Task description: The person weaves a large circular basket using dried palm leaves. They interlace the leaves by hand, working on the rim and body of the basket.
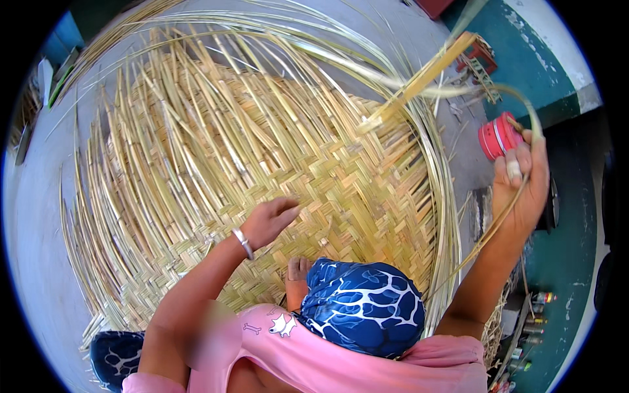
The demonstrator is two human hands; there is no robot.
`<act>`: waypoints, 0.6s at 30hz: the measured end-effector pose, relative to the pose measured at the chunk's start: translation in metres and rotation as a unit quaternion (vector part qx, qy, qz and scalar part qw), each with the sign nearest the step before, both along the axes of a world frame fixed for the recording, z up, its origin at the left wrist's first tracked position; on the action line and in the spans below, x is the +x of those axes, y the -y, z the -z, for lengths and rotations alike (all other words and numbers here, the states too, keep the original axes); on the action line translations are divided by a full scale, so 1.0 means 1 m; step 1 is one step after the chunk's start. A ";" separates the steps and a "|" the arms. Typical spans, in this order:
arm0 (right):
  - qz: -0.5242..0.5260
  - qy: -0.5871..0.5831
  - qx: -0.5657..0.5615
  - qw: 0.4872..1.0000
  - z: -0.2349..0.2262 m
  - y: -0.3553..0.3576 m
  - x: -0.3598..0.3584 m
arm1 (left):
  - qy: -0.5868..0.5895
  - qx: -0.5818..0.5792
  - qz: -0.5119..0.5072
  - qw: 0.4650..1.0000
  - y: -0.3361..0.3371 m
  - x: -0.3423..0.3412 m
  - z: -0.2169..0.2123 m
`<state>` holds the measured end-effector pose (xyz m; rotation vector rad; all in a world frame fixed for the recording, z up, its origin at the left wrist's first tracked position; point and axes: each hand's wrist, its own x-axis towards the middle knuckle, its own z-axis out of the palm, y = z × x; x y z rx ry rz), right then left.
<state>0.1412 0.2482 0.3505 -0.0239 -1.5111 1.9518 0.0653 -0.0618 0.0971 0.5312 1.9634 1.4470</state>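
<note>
Below me spreads a partly woven mat (341, 190) of split cane strips in a zigzag pattern; its far and left ends are loose, unwoven strips (183, 124). Hovering at or touching the weave, my left hand (270, 220), with a silver bangle at the wrist, has its fingers stretched out and nothing visible in them. On the right, my raised right hand (524, 173) is closed round a long, pale, flexible strip (524, 101), which loops above it and trails down past the wrist. A wider split cane (419, 82) slants up from the mat's far right edge.
A red tin (501, 135) lies beyond the mat by my right hand. My knee in blue patterned cloth (367, 304) rests at the near edge, with toes (299, 268) on the weave. Several small bottles (534, 321) line the right wall. Long loose strips curve round the mat.
</note>
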 end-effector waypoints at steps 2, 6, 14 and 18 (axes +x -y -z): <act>0.022 -0.062 0.169 0.983 -0.014 0.048 0.012 | 0.064 0.080 0.021 0.995 -0.021 -0.018 -0.057; 0.043 -0.054 0.400 0.914 -0.005 0.105 0.029 | 0.152 0.283 0.042 0.946 -0.048 -0.041 -0.172; -0.103 0.154 0.571 0.800 0.072 0.122 -0.012 | 0.166 0.608 -0.207 0.748 0.045 -0.112 -0.251; -0.194 0.304 0.482 0.798 0.122 0.119 -0.018 | 0.090 0.615 -0.371 0.690 0.144 -0.144 -0.257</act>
